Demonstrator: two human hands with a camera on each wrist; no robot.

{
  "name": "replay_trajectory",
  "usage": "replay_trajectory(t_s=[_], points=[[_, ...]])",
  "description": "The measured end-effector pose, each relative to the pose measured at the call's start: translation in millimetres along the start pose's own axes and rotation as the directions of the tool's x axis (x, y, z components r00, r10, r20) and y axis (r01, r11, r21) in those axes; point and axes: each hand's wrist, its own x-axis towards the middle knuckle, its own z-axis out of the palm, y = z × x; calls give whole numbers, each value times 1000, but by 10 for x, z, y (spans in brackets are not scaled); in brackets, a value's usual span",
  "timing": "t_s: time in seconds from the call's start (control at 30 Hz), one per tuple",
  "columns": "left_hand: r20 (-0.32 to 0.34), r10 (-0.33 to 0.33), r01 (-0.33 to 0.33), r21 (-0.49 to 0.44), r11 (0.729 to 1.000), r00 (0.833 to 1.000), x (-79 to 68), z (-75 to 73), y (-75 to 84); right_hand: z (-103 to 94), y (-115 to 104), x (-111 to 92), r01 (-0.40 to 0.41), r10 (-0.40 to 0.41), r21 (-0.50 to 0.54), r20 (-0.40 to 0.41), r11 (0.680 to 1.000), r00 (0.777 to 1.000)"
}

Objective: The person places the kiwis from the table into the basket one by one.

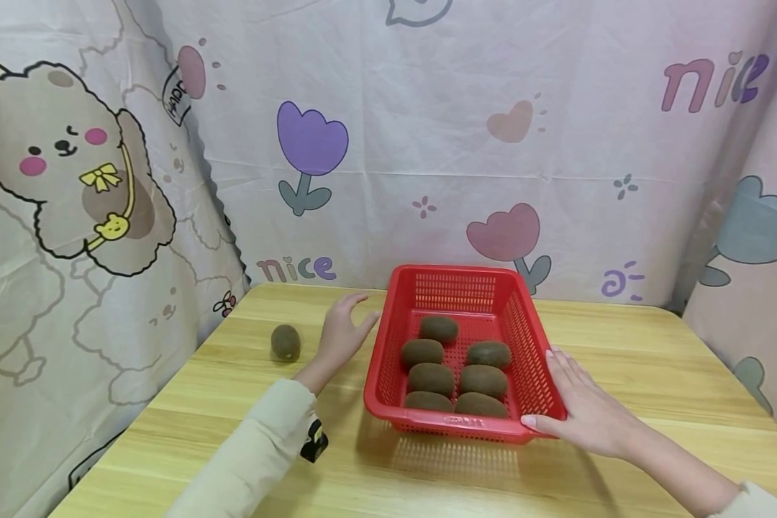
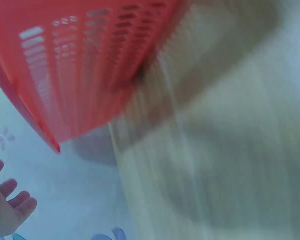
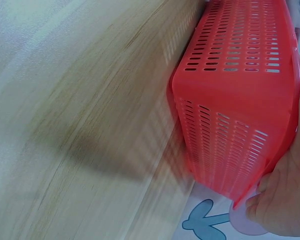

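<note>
A red perforated plastic basket (image 1: 537,338) sits on the wooden table, holding several brown kiwis (image 1: 483,380) lying on their sides in two rough columns. At its front right corner my right hand (image 1: 589,410) holds the rim, thumb over the front edge and fingers along the right side. In the right wrist view that hand (image 3: 285,195) lies along the basket's rim. Just left of the basket my left hand (image 1: 344,332) is held apart from it, thumb and fingers spread, nothing between them. A single kiwi (image 1: 285,342) stands on the table farther left.
A small black object with a yellow mark (image 1: 314,440) lies beside my left sleeve, partly covered by it. Behind the wooden table (image 1: 641,360) and along its left and right sides hangs a printed cloth (image 1: 401,144).
</note>
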Motion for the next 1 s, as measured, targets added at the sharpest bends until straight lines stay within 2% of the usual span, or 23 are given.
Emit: replay_trajectory(t_s=[0.13,0.4,0.6,0.83,1.0], points=[[-59,-40,40,-1,999,997,-47,-63,-129,1,1,-2,1,-1,-1,-1,1000,1000],[-96,-168,171,22,985,981,-122,-189,-362,0,4,-1,1,-1,-8,2,1000,1000],[-67,-294,299,73,951,953,-221,-238,-567,-1,2,-2,-1,1,-4,3,1000,1000],[-77,-350,356,81,931,934,-314,-303,-757,-2,-1,-5,-1,1,-7,2,1000,1000],[-46,-384,386,92,918,922,-380,-334,-845,-9,-1,-6,-3,3,-4,5,1000,1000]])
